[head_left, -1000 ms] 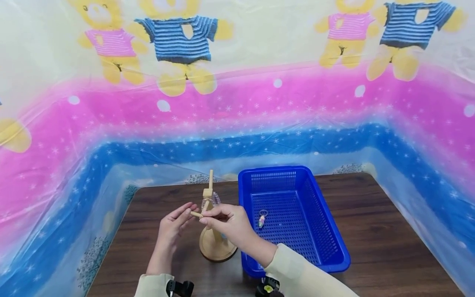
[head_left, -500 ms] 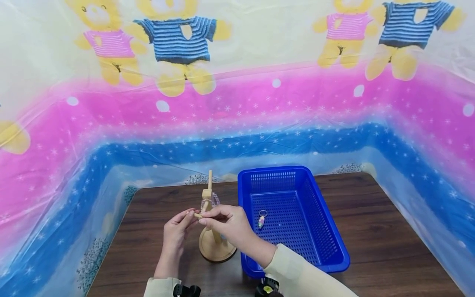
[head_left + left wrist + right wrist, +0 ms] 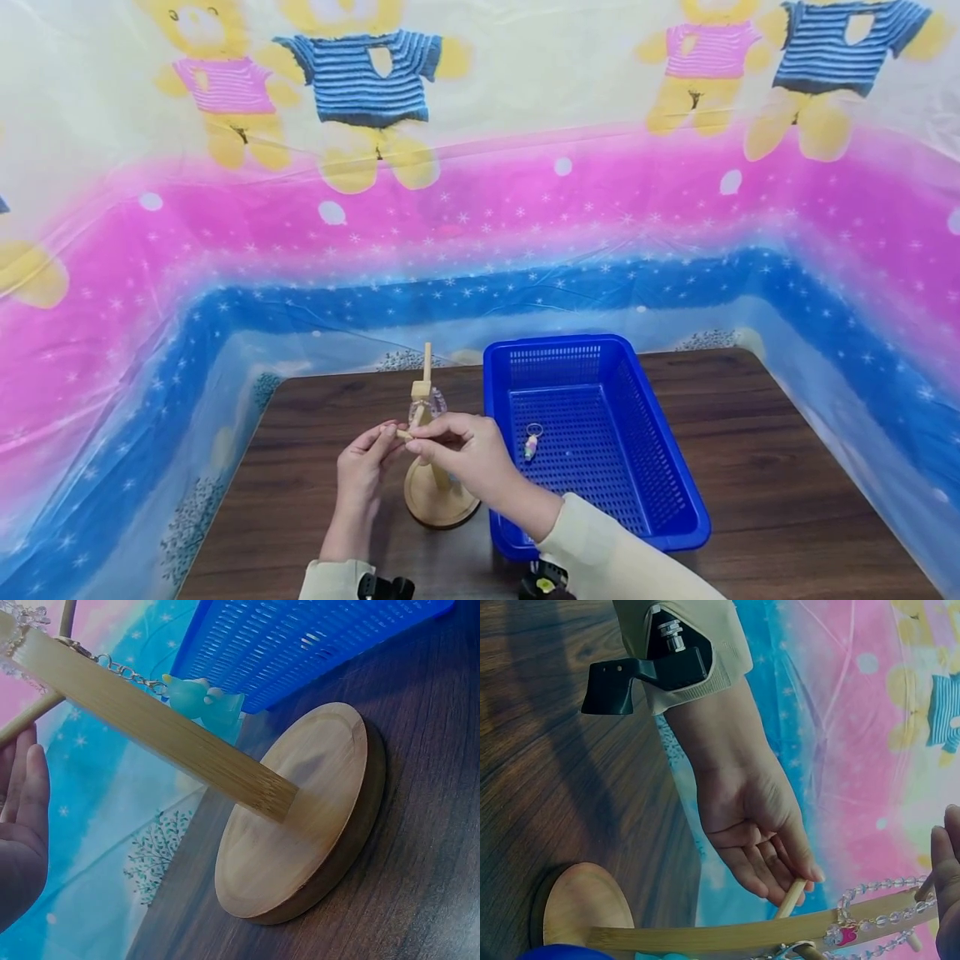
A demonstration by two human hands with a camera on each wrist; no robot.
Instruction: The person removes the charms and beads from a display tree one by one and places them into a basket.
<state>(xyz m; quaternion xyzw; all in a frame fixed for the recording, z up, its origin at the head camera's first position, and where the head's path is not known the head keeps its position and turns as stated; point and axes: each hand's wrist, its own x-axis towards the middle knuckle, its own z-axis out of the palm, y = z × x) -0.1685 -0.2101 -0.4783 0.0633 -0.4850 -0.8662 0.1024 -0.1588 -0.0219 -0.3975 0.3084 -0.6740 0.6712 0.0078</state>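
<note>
A wooden jewellery stand (image 3: 432,492) stands upright on the table, with a round base (image 3: 300,825) and short pegs near its top. My left hand (image 3: 360,475) pinches the outer end of a wooden peg (image 3: 790,898) between thumb and index finger. From the other side, my right hand (image 3: 468,454) pinches near the same peg's inner end; its fingers hide part of the post. In the right wrist view only a slice of the right hand (image 3: 949,877) shows, at the edge. A clear beaded bracelet (image 3: 881,921) with a pink charm hangs by the top. A teal pendant on a chain (image 3: 191,696) hangs from the stand.
Right of the stand is a blue plastic basket (image 3: 667,475) with perforated sides. Inside it lies a pastel keychain (image 3: 531,446) with a metal ring. The dark wooden table (image 3: 780,467) extends to the right, and a printed cloth (image 3: 480,208) encloses its back and sides.
My left hand has moved right and its fingers have closed on the peg's outer end. The right hand stays nearly still, and the stand and basket have not moved.
</note>
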